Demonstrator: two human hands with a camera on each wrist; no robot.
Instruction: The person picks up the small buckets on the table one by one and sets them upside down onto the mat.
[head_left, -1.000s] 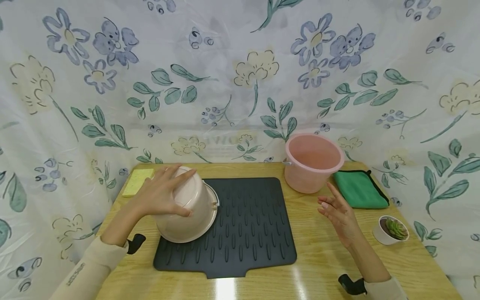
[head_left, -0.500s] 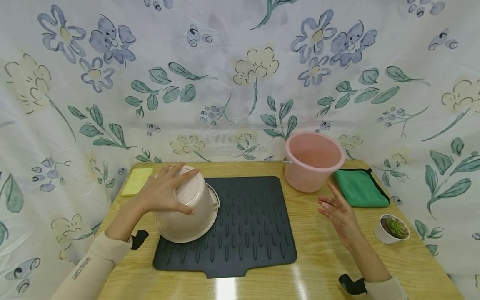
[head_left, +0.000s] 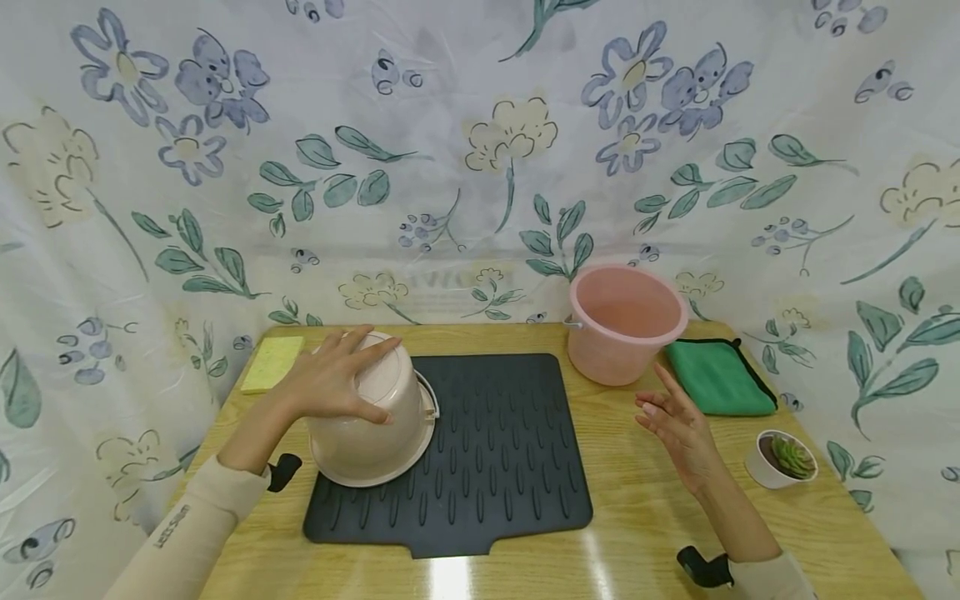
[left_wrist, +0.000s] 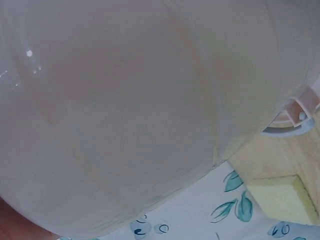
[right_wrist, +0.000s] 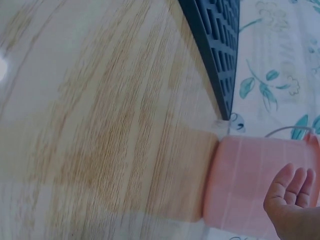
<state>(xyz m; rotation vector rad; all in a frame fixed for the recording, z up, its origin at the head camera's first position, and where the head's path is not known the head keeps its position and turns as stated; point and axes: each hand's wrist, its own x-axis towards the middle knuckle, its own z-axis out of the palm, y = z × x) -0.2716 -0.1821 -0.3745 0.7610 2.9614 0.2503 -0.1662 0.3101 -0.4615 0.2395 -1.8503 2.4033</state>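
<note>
In the head view, a beige bucket [head_left: 367,446] stands upside down on the left part of a black ridged drying mat [head_left: 495,442], its rim on the mat. My left hand [head_left: 330,375] grips it around the base from above, with thumb and fingers spread over the sides. Up close, the left wrist view is mostly filled by the beige bucket's wall [left_wrist: 125,110]. My right hand [head_left: 678,433] hovers over the table with loosely bent fingers, holding nothing. Just beyond it, a pink bucket [head_left: 618,350] stands upright at the back.
A yellow sponge cloth [head_left: 272,364] lies at the table's back left. Beside the pink bucket is a folded green cloth [head_left: 720,379] with dark edging. A small potted succulent [head_left: 782,460] stands at the right. Behind the wooden table [head_left: 637,533] hangs a flowered curtain [head_left: 450,183].
My left hand and forearm have shifted slightly to the right, and the beige bucket's base has moved a little that way with them. The right hand has stayed nearly still.
</note>
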